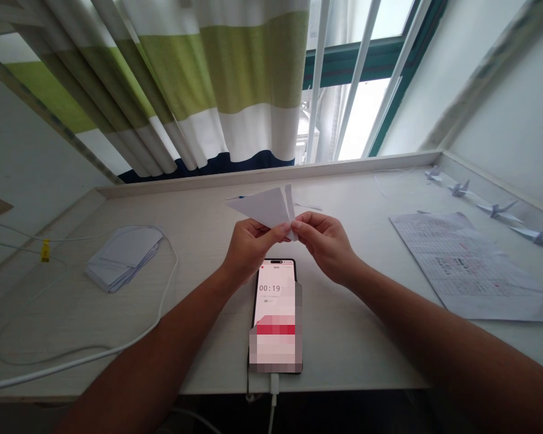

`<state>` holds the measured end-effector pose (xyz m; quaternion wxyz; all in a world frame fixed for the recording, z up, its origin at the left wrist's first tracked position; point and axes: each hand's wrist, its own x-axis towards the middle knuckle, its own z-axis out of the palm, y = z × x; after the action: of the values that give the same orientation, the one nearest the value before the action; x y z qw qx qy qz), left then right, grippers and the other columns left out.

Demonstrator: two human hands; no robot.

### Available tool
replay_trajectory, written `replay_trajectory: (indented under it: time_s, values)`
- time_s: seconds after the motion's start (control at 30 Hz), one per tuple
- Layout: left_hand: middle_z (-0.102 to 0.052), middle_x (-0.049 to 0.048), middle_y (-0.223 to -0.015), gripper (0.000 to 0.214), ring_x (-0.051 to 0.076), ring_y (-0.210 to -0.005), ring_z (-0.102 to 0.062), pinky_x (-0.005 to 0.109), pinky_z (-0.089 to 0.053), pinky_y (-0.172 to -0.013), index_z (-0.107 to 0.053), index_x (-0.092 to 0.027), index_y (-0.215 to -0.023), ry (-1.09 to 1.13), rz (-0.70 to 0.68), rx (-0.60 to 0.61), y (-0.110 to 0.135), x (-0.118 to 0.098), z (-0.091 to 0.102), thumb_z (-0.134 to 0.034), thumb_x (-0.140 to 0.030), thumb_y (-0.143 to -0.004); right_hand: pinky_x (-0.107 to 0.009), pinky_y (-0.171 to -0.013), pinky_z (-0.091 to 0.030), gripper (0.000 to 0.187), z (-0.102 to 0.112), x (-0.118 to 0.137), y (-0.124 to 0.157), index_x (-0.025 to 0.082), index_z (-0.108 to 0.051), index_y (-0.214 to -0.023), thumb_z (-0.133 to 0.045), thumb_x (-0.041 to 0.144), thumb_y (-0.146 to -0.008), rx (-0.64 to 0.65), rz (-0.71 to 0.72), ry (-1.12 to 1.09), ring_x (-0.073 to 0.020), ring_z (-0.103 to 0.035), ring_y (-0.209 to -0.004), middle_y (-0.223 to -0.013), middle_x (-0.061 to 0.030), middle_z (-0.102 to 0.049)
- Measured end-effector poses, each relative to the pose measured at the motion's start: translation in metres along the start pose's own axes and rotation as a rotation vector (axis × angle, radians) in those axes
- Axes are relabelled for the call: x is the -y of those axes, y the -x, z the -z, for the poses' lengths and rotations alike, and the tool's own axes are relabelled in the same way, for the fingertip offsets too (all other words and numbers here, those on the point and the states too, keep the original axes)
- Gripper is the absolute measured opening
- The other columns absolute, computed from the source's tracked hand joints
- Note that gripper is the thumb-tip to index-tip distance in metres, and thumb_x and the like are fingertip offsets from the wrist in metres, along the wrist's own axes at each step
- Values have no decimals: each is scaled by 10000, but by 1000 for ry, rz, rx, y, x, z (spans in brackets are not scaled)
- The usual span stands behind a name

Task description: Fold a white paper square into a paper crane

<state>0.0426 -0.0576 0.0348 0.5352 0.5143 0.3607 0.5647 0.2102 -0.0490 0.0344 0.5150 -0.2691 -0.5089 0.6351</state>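
Note:
A folded sheet of white paper (pixel 263 206), roughly triangular with a narrow strip along its right side, is held up above the desk. My left hand (pixel 254 244) pinches its lower edge, thumb in front and the other fingers mostly behind the paper. At the strip's lower end, the thumb and forefinger of my right hand (pixel 324 241) pinch the paper, close beside the left thumb. Just below my hands a phone (pixel 276 301) lies on the desk, its screen lit with a timer and partly pixelated.
A stack of white paper (pixel 124 256) lies at the left, with a white cable (pixel 169 283) looping around it. Printed sheets (pixel 468 265) lie at the right. Several folded paper cranes (pixel 498 208) line the right edge. A charging cable (pixel 274 386) runs from the phone over the desk's front edge.

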Motion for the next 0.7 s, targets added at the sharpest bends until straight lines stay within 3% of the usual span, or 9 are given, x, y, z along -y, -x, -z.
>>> replay_trajectory:
  time_s: [0.5,0.7]
  values:
    - [-767,53,-749,273,156,-702,-694,302,-579,-729,-803,-151,-810,36,-62,-52,-2,5,-5,-896,-403,-760,-412,-920,-568,255,-7,-1,0,200,-726,-822,-839,429,-823,-44,-27,-99,-182,-658,-790,-768,-7,-674]
    - [-766,43,-763,238,151,-730,-688,290,-559,-731,-810,-159,-831,5,-54,-57,-3,3,0,-887,-376,-770,-390,-902,-566,215,-1,-2,-2,200,-741,-797,-806,401,-840,41,-104,-95,-172,-657,-801,-819,-32,-704]
